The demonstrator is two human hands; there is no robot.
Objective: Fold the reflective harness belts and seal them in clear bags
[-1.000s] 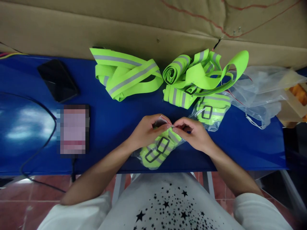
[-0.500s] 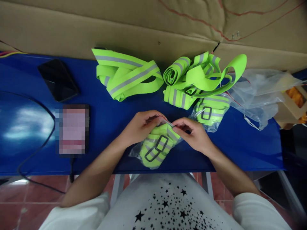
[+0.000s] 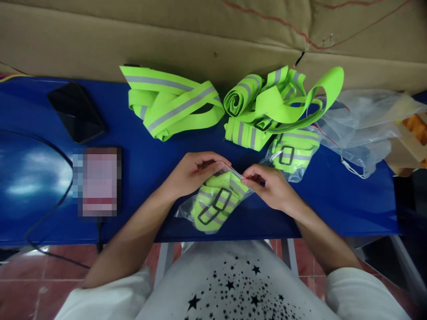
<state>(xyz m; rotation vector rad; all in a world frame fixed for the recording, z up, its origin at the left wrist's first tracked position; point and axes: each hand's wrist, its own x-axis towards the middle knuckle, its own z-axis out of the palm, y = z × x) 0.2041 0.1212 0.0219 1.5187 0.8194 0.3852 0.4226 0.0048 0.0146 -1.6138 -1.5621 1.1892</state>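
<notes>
A clear zip bag with a red edge strip lies tilted near the table's front edge. Inside it is a folded neon yellow-green reflective strap with grey stripes and two black rectangular buckles. My left hand pinches the bag's red edge at its left end. At the other end of that edge, my right hand grips it between thumb and fingers. A second bagged strap lies just beyond my right hand.
Loose reflective straps and a rolled pile of straps lie along the back by the brown board. Clear plastic bags and a cardboard box are at right. A black phone, a blurred-out device and a cable are at left.
My right hand has shifted slightly right along the bag's red edge, and more of that edge shows between my hands. The whole view has moved a little.
</notes>
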